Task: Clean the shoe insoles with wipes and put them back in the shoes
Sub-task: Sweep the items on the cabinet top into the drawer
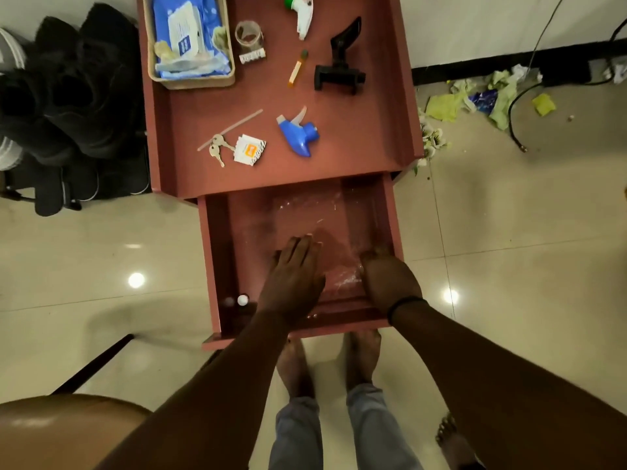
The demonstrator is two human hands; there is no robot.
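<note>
Both my hands are inside the open drawer [211, 266] of a reddish-brown table. My left hand [295, 269] lies flat, fingers straight, pressing on a clear plastic bag [325, 215] that covers the drawer floor. My right hand [390, 279] is beside it on the right, fingers curled down into the same plastic, its fingertips hidden. A blue pack of wipes [185, 32] sits in a woven basket [196, 82] at the table's back left. Dark shoes [68, 96] are piled on the floor left of the table. No insole is visible.
On the tabletop lie a blue spray head [300, 134], a white spray head [302, 15], keys [217, 149], a black holder [341, 59] and a small jar [249, 37]. Litter [475, 100] and cables lie on the floor at right. A chair [61, 432] stands at lower left.
</note>
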